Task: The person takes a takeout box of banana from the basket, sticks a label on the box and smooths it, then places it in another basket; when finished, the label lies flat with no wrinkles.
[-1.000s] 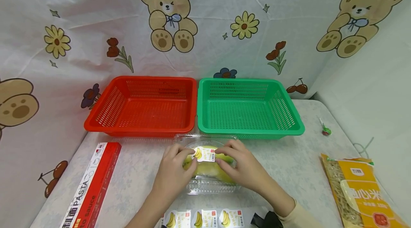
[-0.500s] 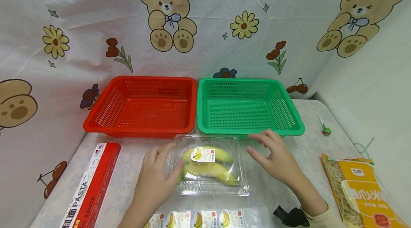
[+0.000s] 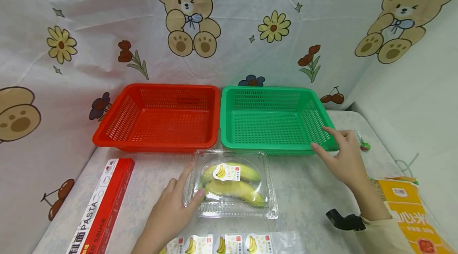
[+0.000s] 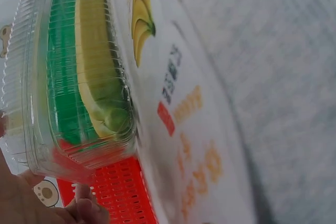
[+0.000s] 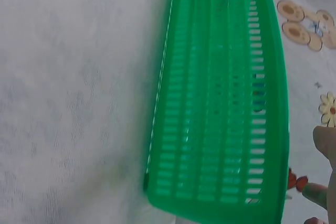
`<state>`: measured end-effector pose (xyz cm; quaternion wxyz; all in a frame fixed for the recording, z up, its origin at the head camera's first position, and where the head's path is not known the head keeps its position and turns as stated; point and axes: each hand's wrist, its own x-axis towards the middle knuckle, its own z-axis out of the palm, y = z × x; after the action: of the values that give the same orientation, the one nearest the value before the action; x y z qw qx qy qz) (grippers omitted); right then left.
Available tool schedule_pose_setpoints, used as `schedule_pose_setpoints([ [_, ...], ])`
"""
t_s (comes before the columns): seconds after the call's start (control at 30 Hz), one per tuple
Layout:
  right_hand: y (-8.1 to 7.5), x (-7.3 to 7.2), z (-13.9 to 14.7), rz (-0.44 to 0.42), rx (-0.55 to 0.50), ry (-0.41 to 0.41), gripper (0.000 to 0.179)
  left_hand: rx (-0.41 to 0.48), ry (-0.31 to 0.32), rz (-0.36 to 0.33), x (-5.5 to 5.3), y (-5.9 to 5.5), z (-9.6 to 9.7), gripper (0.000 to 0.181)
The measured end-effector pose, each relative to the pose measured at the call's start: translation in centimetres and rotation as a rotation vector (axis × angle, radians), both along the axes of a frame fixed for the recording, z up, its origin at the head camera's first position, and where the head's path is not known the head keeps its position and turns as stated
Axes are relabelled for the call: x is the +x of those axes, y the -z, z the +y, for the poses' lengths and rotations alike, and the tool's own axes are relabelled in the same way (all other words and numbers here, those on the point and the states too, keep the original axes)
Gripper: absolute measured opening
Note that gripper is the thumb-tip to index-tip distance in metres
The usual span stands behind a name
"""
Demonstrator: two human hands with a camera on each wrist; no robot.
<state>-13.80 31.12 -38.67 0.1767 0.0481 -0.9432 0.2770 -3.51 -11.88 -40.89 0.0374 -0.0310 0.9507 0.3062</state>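
Observation:
A clear plastic clamshell box (image 3: 270,198) stands on the table with yellow-green bananas (image 3: 229,188) inside. On its lid is a white banana sticker (image 3: 227,172). My left hand (image 3: 171,210) rests at the box's left side, thumb over the near-left part and index finger along the left edge. In the left wrist view, fingers (image 4: 86,205) show close to the box's end. Holding nothing, my right hand (image 3: 343,158) hovers by the right front corner of the green basket (image 3: 279,147), thumb and fingers apart. A small green lollipop (image 3: 364,145) lies just beyond it.
A red basket (image 3: 154,144) stands beside the green one at the back. On the left lies a red pasta box (image 3: 107,206); on the right, a yellow noodle bag (image 3: 408,214), partly behind the right arm. A strip of banana stickers (image 3: 229,244) lies at the front edge.
Both hands have left the sticker on the lid. The left has shifted to the box's left side; the right has moved far right, past the green basket's front corner.

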Motion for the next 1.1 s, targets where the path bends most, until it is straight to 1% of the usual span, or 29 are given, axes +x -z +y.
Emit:
schedule_pose_setpoints([
  [0.17,0.2,-0.7,1.7,-0.101,-0.004,0.068,0.073,0.019,0.024,-0.011,0.1,0.5,0.0,0.074],
  [0.37,1.0,-1.5,3.1,-0.187,-0.020,0.093,0.081,0.084,0.057,-0.047,0.1,0.6,0.1,0.074],
  [0.5,1.4,-2.0,3.7,-0.250,-0.047,0.059,0.083,0.106,0.062,-0.075,0.1,0.7,0.2,0.076],
  [0.63,1.7,-2.6,4.4,-0.317,-0.068,0.008,0.084,0.133,0.066,-0.095,0.0,1.0,0.1,0.076],
  [0.77,2.0,-3.2,4.9,-0.372,-0.078,-0.043,0.084,0.202,0.090,-0.117,-0.1,1.4,-0.2,0.075],
  [0.9,2.0,-3.5,5.1,-0.396,-0.090,-0.081,0.083,0.273,0.116,-0.130,-0.1,1.6,-0.5,0.076],
  [0.97,1.9,-3.7,5.1,-0.401,-0.121,-0.112,0.083,0.298,0.123,-0.133,-0.1,1.7,-0.6,0.075],
  [1.1,1.8,-3.8,5.1,-0.455,-0.191,-0.146,0.086,0.332,0.128,-0.136,-0.1,1.7,-0.7,0.075],
])
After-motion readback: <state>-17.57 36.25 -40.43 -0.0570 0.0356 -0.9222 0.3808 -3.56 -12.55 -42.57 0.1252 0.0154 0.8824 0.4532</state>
